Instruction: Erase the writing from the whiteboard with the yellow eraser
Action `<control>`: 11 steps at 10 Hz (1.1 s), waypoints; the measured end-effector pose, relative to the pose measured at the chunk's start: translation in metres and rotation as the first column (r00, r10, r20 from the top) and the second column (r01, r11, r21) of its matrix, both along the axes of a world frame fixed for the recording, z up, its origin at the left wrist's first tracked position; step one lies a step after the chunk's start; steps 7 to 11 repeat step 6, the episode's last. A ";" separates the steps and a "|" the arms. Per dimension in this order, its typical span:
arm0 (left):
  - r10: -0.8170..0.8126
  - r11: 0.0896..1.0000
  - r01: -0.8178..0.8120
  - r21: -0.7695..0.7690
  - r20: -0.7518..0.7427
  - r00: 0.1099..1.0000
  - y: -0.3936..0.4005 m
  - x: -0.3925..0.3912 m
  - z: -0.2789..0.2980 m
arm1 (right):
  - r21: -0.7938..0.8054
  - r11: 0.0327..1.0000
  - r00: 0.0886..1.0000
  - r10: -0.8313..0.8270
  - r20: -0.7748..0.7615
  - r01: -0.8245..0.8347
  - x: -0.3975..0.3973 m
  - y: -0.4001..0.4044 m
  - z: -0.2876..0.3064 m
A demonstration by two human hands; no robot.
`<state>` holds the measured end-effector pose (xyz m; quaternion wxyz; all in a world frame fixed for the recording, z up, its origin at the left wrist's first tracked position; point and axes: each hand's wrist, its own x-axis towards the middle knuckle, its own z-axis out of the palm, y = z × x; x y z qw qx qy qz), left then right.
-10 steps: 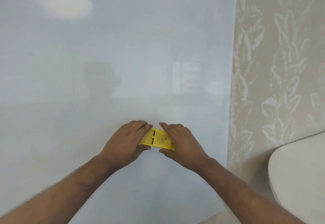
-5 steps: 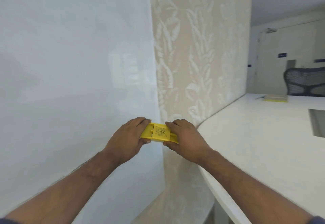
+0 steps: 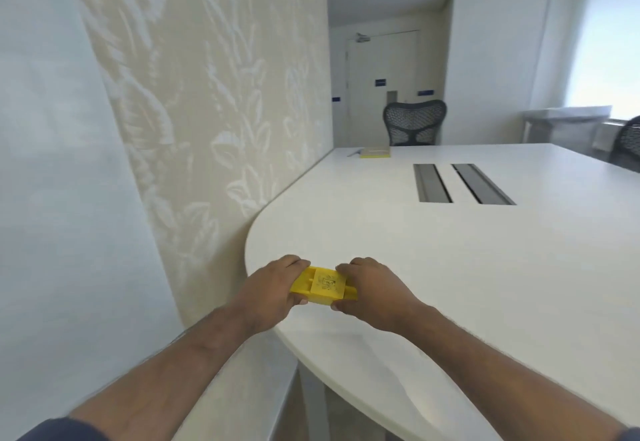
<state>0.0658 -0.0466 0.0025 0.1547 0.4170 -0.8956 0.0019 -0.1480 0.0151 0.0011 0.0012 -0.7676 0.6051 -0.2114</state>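
The yellow eraser [image 3: 323,286] is held between both hands over the rounded near corner of the white table [image 3: 450,267]. My left hand [image 3: 273,290] grips its left end, fingers over the top and thumb underneath. My right hand [image 3: 372,293] grips its right end the same way. The whiteboard [image 3: 52,198] fills the far left of the view, away from the eraser, and no writing shows on the visible part.
A patterned beige wall [image 3: 214,111] runs between the whiteboard and the table. The table has two dark cable slots [image 3: 460,182] and a yellow-edged pad [image 3: 374,153] at its far end. A mesh office chair [image 3: 414,121] stands behind it, before a door [image 3: 384,87].
The view has swung right, from the whiteboard to the table and room. Both hands kept hold of the eraser and carried it off the board to above the table corner.
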 end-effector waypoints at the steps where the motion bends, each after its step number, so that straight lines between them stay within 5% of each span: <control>1: -0.061 0.995 0.058 0.087 0.037 0.997 -0.002 -0.016 -0.015 | 0.103 0.994 0.999 -0.050 0.016 0.048 -0.012 0.013 -0.011; 4: -0.135 0.946 0.099 0.308 0.097 0.986 -0.005 -0.031 -0.051 | 0.292 0.948 0.991 -0.134 0.015 0.124 -0.020 0.033 -0.037; 11: -0.100 0.944 0.071 0.322 0.076 0.992 -0.004 -0.019 -0.055 | 0.289 0.950 0.992 -0.123 -0.017 0.122 -0.016 0.024 -0.033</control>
